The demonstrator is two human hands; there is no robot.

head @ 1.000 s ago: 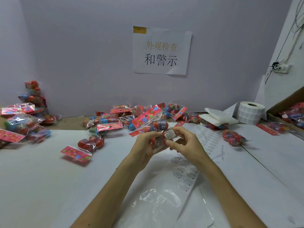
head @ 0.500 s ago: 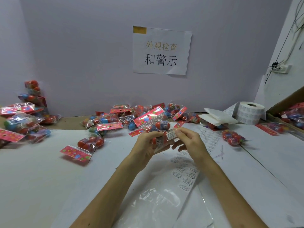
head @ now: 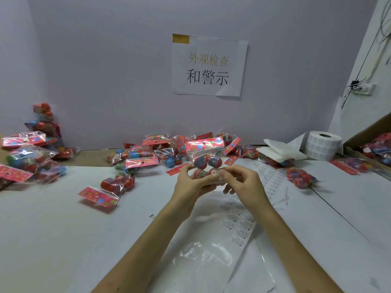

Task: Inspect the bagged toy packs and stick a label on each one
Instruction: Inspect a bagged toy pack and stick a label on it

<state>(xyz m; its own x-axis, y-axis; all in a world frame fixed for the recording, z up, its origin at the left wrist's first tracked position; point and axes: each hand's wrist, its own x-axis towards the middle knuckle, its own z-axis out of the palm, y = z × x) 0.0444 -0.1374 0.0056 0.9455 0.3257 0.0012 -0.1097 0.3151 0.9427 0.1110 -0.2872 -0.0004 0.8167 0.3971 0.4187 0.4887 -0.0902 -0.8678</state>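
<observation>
I hold a clear bagged toy pack [head: 206,159] with red and blue balls and a pink header card upright above the table centre. My left hand [head: 191,185] grips its lower part from the left. My right hand [head: 241,180] pinches a small white label [head: 216,171] against the bottom of the bag. A strip of labels [head: 239,225] on backing paper lies under my right wrist. More toy packs [head: 146,153] are heaped along the back wall, and one pack [head: 114,185] lies alone to the left.
A label roll [head: 322,144] and folded white pads [head: 281,152] sit at the back right. A cardboard box [head: 372,142] with packs stands at the far right. Another pile of packs [head: 29,157] lies far left. An empty clear bag [head: 203,261] lies near me.
The pack has turned so its pink header stands upright and faces me. My right hand's fingers have shifted onto the label at the bag's bottom.
</observation>
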